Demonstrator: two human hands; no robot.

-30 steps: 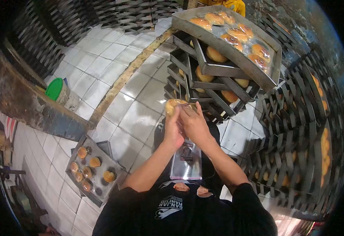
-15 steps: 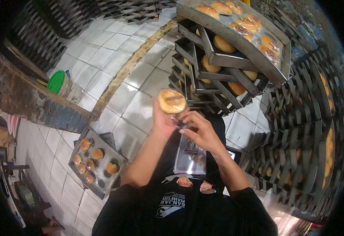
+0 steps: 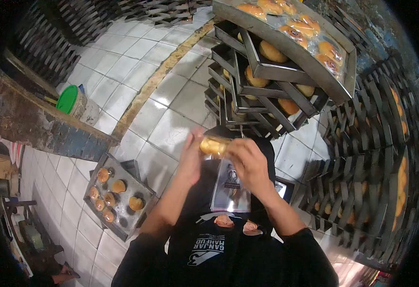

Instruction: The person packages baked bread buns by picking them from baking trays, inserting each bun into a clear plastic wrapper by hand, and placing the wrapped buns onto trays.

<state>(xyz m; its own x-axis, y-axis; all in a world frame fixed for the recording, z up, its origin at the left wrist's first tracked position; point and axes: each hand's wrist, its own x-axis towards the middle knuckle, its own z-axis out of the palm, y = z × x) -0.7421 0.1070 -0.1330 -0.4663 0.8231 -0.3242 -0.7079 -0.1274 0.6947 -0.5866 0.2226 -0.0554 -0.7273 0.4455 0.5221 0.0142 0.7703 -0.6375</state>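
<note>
Bun [image 3: 213,146]: off the left hand [image 3: 189,160], lower now, between both hands
Lap: clear packets [image 3: 229,193]
Right hand [image 3: 250,165]: fingers closed on the bun's wrapped end
Left grip: open; contact unclear
Left tray [image 3: 132,184]: more buns
Beyond: stacked trays [image 3: 286,79]

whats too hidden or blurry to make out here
All in the head view:
- whether the left hand touches the bun: motion blur
- the wrapper's gripped end: behind the right hand
- small print on the clear packet: too small
- the top tray's far end: cut off by the upper edge
- many buns in the lower trays: under other trays
</note>
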